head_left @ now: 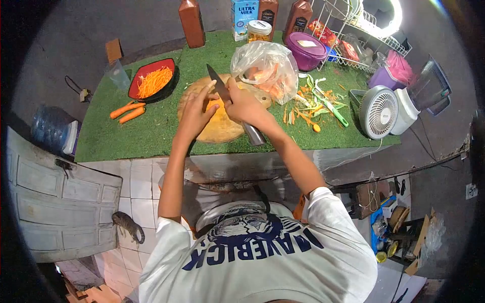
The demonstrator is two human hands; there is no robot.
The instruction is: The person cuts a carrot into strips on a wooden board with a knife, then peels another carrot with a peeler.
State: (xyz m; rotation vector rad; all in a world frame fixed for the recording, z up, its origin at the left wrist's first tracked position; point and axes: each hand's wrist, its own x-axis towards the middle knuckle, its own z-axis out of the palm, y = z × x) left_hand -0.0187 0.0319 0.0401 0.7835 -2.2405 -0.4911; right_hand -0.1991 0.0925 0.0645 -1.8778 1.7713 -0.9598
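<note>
My right hand [245, 103] is closed round a kitchen knife [219, 83], its dark blade pointing up and away and its grey handle sticking out below the palm. My left hand [196, 112] is open beside the blade, its fingers stretched out and the fingertips right at the blade's edge, the thumb apart. Beneath both hands lies a round wooden cutting board [220, 134]. Orange carrot pieces [216, 107] show on the board between the hands, partly covered by them.
Shredded carrot [154, 82] fills a red-black bowl [171, 87] at left, with whole carrots [131, 112] in front. A plastic bag [268, 65] overlaps the board's back right. Peelings [305, 103], a green-handled peeler [337, 115], and a fan [379, 113] stand right. A cat [128, 226] is on the floor.
</note>
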